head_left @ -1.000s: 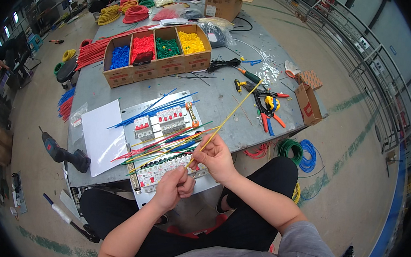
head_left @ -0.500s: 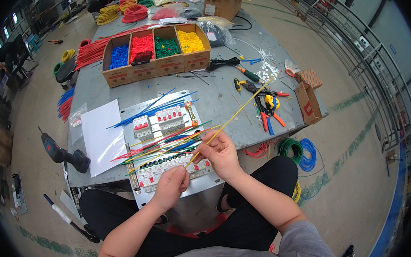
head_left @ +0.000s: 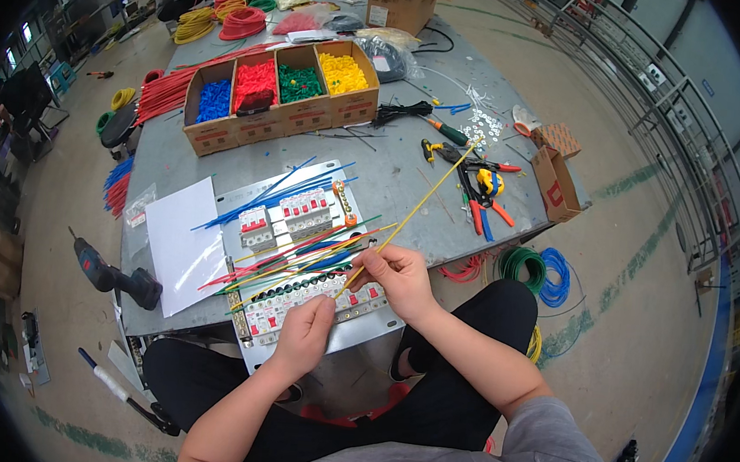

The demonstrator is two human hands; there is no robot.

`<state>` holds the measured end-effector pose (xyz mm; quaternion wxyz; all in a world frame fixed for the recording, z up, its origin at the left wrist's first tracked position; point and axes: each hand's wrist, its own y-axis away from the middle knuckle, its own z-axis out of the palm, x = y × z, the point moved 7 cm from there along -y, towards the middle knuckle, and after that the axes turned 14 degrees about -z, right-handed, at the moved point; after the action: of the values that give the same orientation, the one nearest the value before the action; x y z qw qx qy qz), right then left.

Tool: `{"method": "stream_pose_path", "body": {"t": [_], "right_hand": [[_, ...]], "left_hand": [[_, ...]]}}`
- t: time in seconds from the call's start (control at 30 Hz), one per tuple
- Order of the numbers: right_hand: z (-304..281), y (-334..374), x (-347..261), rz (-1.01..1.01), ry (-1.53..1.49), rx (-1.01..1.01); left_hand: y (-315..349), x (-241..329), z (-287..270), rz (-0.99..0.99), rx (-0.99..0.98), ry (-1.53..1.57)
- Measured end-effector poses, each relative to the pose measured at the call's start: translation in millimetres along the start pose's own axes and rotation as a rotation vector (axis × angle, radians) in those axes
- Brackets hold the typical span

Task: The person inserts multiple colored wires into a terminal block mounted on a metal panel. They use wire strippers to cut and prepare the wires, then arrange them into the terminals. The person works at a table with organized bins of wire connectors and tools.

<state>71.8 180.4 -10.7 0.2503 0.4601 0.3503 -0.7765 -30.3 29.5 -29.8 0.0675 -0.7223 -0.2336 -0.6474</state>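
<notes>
A length of yellow wire (head_left: 432,194) runs slantwise between my two hands and on toward the tools at the far right. My left hand (head_left: 307,328) pinches its near end, and my right hand (head_left: 397,278) grips it a little farther up. Just beneath and beyond my hands lies a metal mounting plate (head_left: 364,330) with rows of circuit breakers (head_left: 307,215). Loose red, green and yellow wires (head_left: 298,258) lie across it. Blue wires (head_left: 279,196) rest over its far part. My fingers hide part of the near breaker row.
A divided cardboard box (head_left: 280,121) holds blue, red, green and yellow caps. Pliers (head_left: 479,213), a yellow tape measure (head_left: 490,184) and a screwdriver (head_left: 452,133) lie at right. Left are a white sheet (head_left: 180,242) and a cordless drill (head_left: 114,273). Wire coils (head_left: 521,271) lie on the floor.
The yellow wire has shifted slightly, its far end tilting a little left. My right hand has turned and lowered slightly on it; my left hand has barely moved.
</notes>
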Motion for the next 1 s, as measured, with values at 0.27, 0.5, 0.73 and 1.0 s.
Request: {"method": "stream_pose_path", "body": {"t": [0.27, 0.5, 0.73, 1.0], "right_hand": [[0, 0, -21, -0.11, 0.15, 0.006], [2, -2, -26, -0.09, 0.114, -0.029], [6, 2, -17, -0.083, 0.111, -0.017], [5, -6, 4, 0.06, -0.31, -0.054]], "left_hand": [[-3, 15, -1, 0.007, 0.035, -0.112], [-5, 5, 0, 0.017, 0.037, -0.076], [-6, 12, -10, -0.036, 0.147, -0.132], [-4, 31, -32, 0.294, 0.168, -0.37]]}}
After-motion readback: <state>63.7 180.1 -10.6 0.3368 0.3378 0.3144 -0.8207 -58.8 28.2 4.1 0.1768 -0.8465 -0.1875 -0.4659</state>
